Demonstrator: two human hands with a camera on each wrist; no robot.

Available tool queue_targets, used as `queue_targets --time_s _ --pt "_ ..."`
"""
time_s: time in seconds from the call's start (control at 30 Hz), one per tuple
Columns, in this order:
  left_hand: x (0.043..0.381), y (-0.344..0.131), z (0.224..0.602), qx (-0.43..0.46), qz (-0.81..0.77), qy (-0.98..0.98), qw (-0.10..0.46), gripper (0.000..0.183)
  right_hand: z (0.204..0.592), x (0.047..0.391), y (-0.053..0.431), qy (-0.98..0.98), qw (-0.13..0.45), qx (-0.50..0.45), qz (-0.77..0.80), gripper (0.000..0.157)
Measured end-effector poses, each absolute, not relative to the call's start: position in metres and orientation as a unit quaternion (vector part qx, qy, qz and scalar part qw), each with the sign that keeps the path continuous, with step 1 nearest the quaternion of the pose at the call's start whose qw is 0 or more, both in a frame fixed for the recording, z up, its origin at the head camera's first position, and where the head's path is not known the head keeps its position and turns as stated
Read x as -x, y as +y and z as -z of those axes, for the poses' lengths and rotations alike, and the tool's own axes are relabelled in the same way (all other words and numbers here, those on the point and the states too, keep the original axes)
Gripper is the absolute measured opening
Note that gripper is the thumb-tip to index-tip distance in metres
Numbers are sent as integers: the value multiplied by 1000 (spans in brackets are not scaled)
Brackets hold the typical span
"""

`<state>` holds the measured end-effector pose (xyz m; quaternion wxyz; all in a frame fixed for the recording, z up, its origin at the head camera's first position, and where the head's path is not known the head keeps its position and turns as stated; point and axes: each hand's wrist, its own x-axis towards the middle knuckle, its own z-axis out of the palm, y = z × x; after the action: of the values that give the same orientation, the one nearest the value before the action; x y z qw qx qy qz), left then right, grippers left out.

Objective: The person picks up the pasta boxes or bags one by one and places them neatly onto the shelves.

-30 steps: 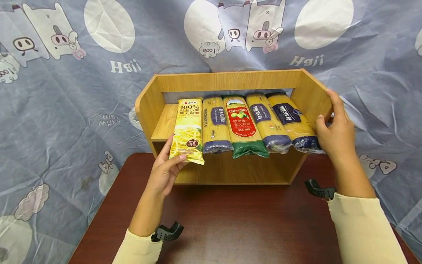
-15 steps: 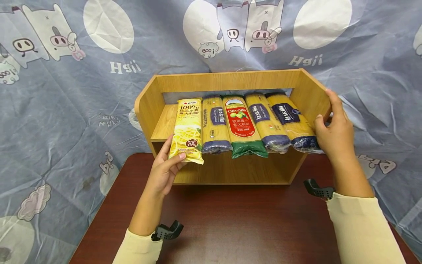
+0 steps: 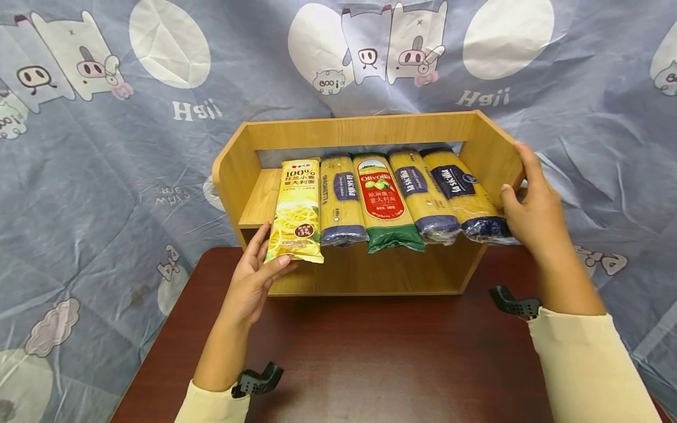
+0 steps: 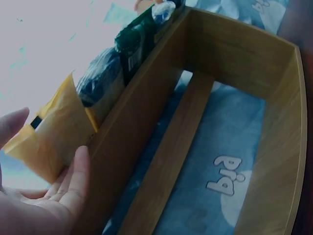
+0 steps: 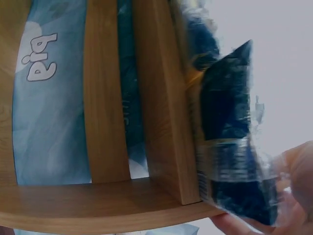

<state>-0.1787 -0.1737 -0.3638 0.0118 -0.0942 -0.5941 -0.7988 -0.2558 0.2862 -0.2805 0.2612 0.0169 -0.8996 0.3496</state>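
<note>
A yellow pack of spaghetti (image 3: 295, 205) lies at the left of a row on the wooden shelf's upper board (image 3: 257, 205), its lower end jutting past the front edge. My left hand (image 3: 254, 279) is at that end, thumb tip right at the bottom edge. In the left wrist view its fingers (image 4: 73, 181) lie extended under the pack, the thumb spread away. My right hand (image 3: 536, 214) grips the shelf's right side panel (image 3: 494, 155), thumb inside and fingers outside. Beside it lies a spaghetti pack with a dark blue label (image 3: 465, 188).
Between the end packs lie two blue-labelled spaghetti packs (image 3: 341, 200) (image 3: 423, 191) and a red-and-green one (image 3: 385, 202). The shelf's lower compartment (image 3: 365, 273) is below. A dark red table (image 3: 370, 352) carries the shelf; a grey-blue printed cloth (image 3: 264, 59) hangs behind.
My left hand has loosened and slid slightly down and left, its thumb moving from the yellow pack's face to its bottom edge. The right hand keeps its hold; the view has shifted slightly.
</note>
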Motion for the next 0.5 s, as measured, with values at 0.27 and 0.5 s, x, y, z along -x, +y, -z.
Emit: queue_targets --time_s 0.27,0.5 --pt "166 -192 370 56 698 -714 6 85 293 241 288 -899 266 -8 -348 67" --pt "157 -198 377 56 659 -749 39 75 315 221 286 -867 347 -15 -357 49"
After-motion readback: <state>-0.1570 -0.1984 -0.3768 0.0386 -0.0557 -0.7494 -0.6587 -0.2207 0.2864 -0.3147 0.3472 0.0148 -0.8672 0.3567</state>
